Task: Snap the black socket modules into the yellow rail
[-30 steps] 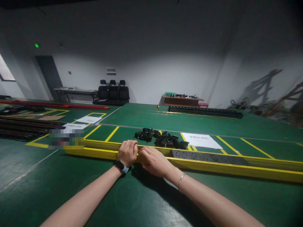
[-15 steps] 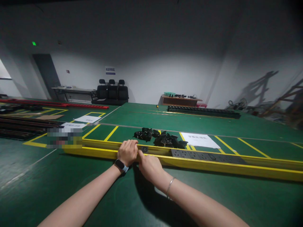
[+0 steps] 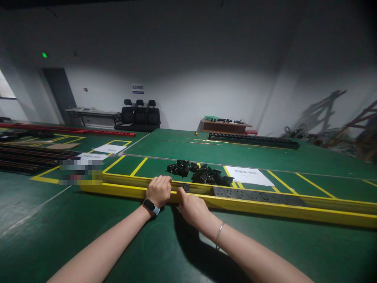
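Left hand [image 3: 159, 192] and right hand [image 3: 193, 210], curled at a yellow rail [image 3: 265, 211] (whether pinching anything, one cannot tell).

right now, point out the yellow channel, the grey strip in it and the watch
Yellow channel [image 3: 229, 203], head view, on its near wall.
Grey strip [image 3: 247, 193], head view, on its marked face.
Watch [image 3: 149, 204], head view, on its dark screen.

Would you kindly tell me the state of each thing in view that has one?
Yellow rail, open-topped, lying crosswise
Left hand, curled, at the rail
Right hand, partly curled, at the rail
Grey strip, lying inside the rail
Black parts, heaped loosely
White sheets, lying flat
Green sign, lit
Door, apparently shut
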The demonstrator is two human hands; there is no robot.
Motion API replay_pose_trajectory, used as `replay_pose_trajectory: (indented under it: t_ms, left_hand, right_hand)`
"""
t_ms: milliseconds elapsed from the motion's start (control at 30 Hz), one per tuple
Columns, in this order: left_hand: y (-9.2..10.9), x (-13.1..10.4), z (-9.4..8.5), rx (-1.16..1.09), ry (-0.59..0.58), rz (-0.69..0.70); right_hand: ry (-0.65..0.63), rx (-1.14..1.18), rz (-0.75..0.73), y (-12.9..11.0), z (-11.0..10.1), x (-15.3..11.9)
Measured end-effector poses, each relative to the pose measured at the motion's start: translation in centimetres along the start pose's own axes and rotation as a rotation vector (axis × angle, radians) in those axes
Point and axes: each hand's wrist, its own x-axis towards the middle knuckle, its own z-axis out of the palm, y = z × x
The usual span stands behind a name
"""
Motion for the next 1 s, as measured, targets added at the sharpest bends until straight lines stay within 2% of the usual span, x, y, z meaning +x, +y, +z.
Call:
replay_pose_trajectory:
  t_ms: [300, 633, 800, 1000]
  left_hand:
    - [0.0, 0.0, 0.0, -0.017, 0.001, 0.000]
    - [0.6, 0.5, -0.3, -0.073, 0.023, 0.037]
    - [0.6, 0.5, -0.4, -0.094, -0.013, 0.014]
    - [0.4, 0.3, 0.0, -0.142, -0.058, -0.005]
  right_hand:
    - [-0.021, -0.028, 0.012, 1.6, -0.3, -0.6]
    - [-0.012, 0.101, -0.110, 3.1, 1.1, 0.4]
    - [-0.054, 0.250, -0.140, 2.8, 0.6, 0.0]
    - [-0.151, 0.526, -0.081, 3.4, 0.9, 0.2]
